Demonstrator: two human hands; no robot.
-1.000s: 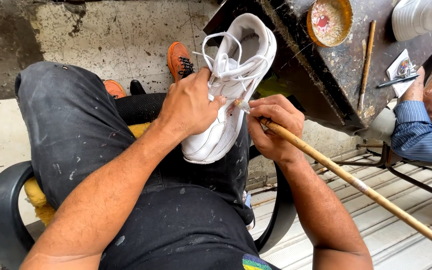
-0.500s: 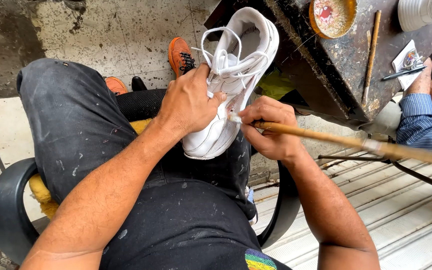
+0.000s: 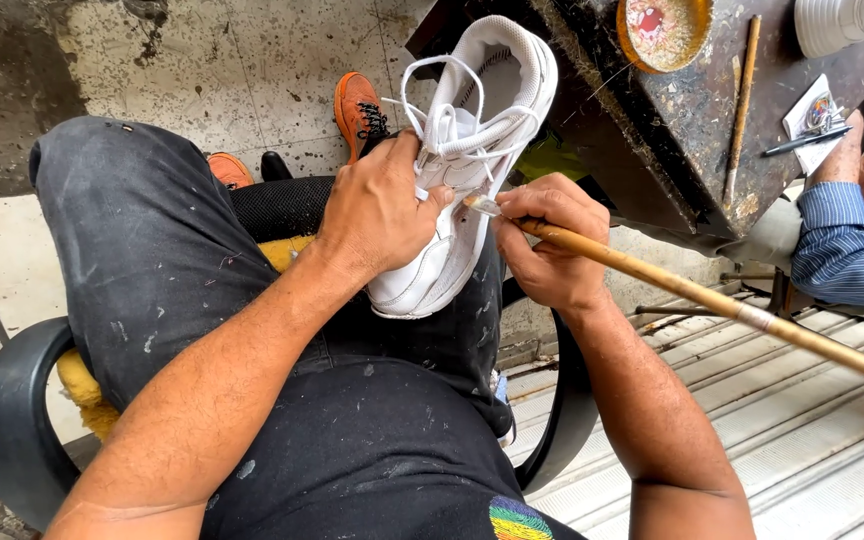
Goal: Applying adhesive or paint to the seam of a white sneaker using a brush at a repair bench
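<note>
Your left hand is closed over the side of the white sneaker, palm flat on the upper and fingers wrapped round it, the thumb pressed near the lacing. It pins the shoe against your right thigh, toe pointing down toward your lap and the open collar tilted up and away from you. The white laces hang loose in loops above your knuckles.

Your right hand is curled tight around a long wooden-handled brush, gripping it close to the working end. The pale tip sits right at the side of the sneaker, just beside your left thumb; whether it touches the leather cannot be told. The handle runs out past your wrist toward the lower right, over the ribbed metal flooring.

You are seated in a black chair with a yellow cushion showing under your paint-flecked dark trousers. Your orange shoe rests on the stained concrete floor beyond your knee.

Up right stands a dark, worn workbench carrying a shallow round dish of paint, a thin wooden stick and a pen on a small card. Another person's arm in a blue striped sleeve rests at its far edge.
</note>
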